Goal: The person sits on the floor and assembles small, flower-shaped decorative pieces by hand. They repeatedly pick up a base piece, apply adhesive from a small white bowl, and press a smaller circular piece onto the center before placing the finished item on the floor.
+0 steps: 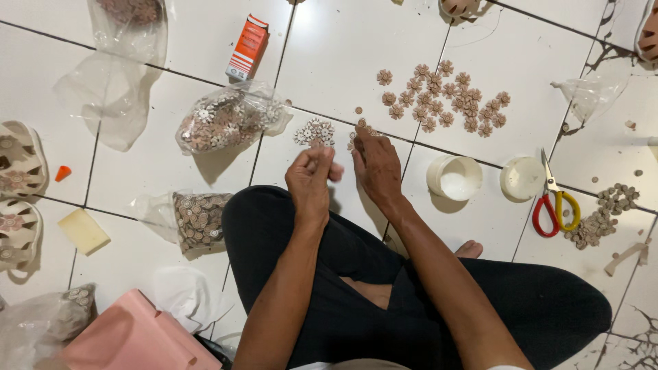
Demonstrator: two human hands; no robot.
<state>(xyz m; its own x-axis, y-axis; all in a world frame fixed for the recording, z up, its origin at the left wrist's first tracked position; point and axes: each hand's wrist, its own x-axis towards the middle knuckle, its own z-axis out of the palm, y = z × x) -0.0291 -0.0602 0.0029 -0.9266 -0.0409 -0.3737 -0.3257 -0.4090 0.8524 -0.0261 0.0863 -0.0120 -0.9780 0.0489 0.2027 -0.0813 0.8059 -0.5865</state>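
I sit cross-legged on a white tiled floor. My left hand [310,179] is raised with its fingers pinched on a small flower-shaped piece, just below a little cluster of pale flower pieces [314,131]. My right hand [375,164] reaches forward, palm down, with its fingertips touching a few small brown pieces [358,127] on the tile. A spread of brown flower pieces [445,97] lies farther right of that hand.
Clear bags of flower pieces [229,118] and of round pieces [199,218] lie left. An orange box [247,46], a white open tub [454,177] and its lid [522,178], red-and-yellow scissors [554,204], a pile of brown bits [603,216], sandals [19,181] and pink paper [133,339] surround me.
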